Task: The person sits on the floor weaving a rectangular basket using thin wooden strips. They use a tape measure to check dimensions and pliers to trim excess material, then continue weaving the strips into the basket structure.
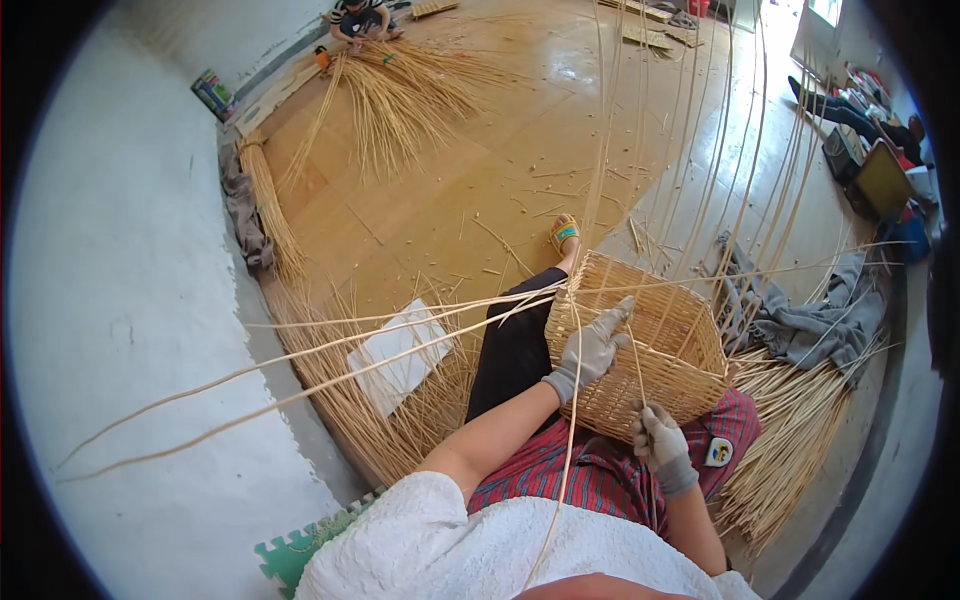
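A half-woven wicker basket (680,385) rests tilted on my lap, with long loose stakes rising from its far side and others reaching out to the left. My gloved left hand (595,347) is closed over the near rim at its left part, fingers toward the inside. A thin wicker strand (639,370) runs from beside the left fingertips down across the outer wall. Low at the basket's near side, my gloved right hand (661,441) pinches that strand. The left fingertips are partly hidden, so whether they also grip a strand is unclear.
Loose wicker rods (790,430) lie at my right beside a grey cloth (815,320). More rods and a white sheet (400,357) are at my left, along the wall. Further off, another person (360,18) works behind a spread bundle of rods (400,95).
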A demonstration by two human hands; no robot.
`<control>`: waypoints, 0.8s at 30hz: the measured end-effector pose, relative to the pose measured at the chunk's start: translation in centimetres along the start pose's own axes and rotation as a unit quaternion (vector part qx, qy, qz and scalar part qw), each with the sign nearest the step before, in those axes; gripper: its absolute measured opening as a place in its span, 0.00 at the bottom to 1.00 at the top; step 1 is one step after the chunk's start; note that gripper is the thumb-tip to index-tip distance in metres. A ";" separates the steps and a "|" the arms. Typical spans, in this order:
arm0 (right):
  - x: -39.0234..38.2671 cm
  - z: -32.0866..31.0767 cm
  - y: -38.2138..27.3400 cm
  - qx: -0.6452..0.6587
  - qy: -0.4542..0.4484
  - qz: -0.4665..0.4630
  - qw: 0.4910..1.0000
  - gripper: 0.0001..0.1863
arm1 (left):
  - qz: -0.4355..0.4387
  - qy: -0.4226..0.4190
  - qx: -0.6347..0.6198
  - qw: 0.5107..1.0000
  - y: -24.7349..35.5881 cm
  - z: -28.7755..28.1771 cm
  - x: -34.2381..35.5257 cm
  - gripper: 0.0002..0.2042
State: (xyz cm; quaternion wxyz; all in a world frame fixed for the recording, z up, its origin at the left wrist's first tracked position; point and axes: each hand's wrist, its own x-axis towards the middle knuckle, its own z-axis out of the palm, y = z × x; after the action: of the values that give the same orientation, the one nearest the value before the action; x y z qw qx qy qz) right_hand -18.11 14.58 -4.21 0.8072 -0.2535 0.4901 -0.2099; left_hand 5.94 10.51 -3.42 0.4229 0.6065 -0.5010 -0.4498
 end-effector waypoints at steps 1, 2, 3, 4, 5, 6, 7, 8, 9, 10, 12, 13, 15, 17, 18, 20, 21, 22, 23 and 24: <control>0.2 0.2 0.4 -0.023 0.008 -0.022 0.999 0.13 | 0.019 0.010 0.002 1.000 -0.5 -0.2 0.1 0.32; 0.5 0.3 0.7 -0.046 0.015 -0.043 0.998 0.13 | 0.038 0.020 0.004 0.999 -0.9 -0.2 0.1 0.32; 1.0 -0.2 0.8 -0.058 0.026 -0.049 0.997 0.13 | 0.013 0.014 -0.004 1.000 -1.3 -0.1 0.0 0.32; 1.7 -1.1 0.9 -0.062 0.041 -0.056 0.996 0.13 | -0.011 0.001 -0.008 1.000 0.2 -0.3 -0.2 0.31; 2.1 -1.8 0.6 -0.070 0.054 -0.062 0.994 0.13 | -0.036 -0.008 -0.015 0.999 1.1 -0.5 -0.5 0.31; 2.5 -2.4 0.3 -0.115 0.075 -0.096 0.986 0.13 | -0.005 0.004 0.004 1.000 0.3 -0.4 -0.4 0.31; 2.9 -3.4 -0.4 -0.147 0.081 -0.121 0.978 0.13 | 0.026 0.019 0.021 0.999 -1.1 -0.2 0.0 0.31; 3.4 -4.5 -1.4 -0.177 0.090 -0.149 0.969 0.13 | 0.052 0.027 0.018 0.998 -1.7 -0.1 0.5 0.30; 3.9 -5.2 -1.9 -0.207 0.098 -0.177 0.957 0.12 | 0.077 0.035 0.016 0.996 -2.4 0.1 0.8 0.30; 3.6 -5.0 -2.9 -0.140 0.085 -0.136 0.977 0.13 | 0.092 0.036 -0.007 0.995 -2.8 0.4 1.1 0.30; 1.8 -3.3 -6.0 -0.004 0.057 -0.051 0.997 0.14 | 0.114 0.048 -0.037 0.992 -3.9 0.3 1.8 0.29; 1.1 -2.5 -6.6 0.094 -0.008 -0.004 0.996 0.15 | 0.123 0.048 -0.048 0.990 -4.5 0.5 2.4 0.29; -1.5 2.2 -6.6 0.223 -0.180 0.066 0.956 0.16 | 0.167 0.046 -0.057 0.983 -7.1 0.8 3.0 0.31; -3.5 8.9 -5.7 0.087 -0.136 0.048 0.986 0.17 | 0.116 0.035 -0.111 0.986 -4.7 0.3 2.5 0.27; -3.5 11.3 -4.5 0.074 -0.125 0.035 0.989 0.18 | 0.166 0.061 -0.094 0.980 -5.1 0.4 2.6 0.27; -3.4 13.6 -5.0 -0.208 -0.083 -0.043 0.974 0.22 | 0.058 0.044 -0.067 0.995 -1.7 0.4 1.1 0.26; -3.9 13.2 -5.0 -0.267 -0.105 -0.087 0.954 0.23 | -0.001 0.011 -0.005 1.000 0.3 0.3 0.4 0.25; -3.7 12.5 -5.3 -0.416 -0.083 -0.171 0.889 0.22 | 0.066 0.013 0.090 0.994 1.8 0.1 -0.8 0.23; -3.5 11.8 -5.6 -0.555 -0.061 -0.246 0.793 0.22 | 0.146 0.017 0.091 0.985 1.4 -0.5 -1.9 0.20; -3.2 11.2 -6.5 -0.577 -0.008 -0.255 0.776 0.20 | 0.227 0.023 0.092 0.969 1.1 -1.1 -2.8 0.17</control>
State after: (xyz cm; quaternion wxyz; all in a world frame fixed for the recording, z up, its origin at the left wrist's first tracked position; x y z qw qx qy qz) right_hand -10.05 13.61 6.40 0.4306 -0.7889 0.4304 -0.0839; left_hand 6.55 13.15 -1.78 0.4679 0.5233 -0.6551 -0.2794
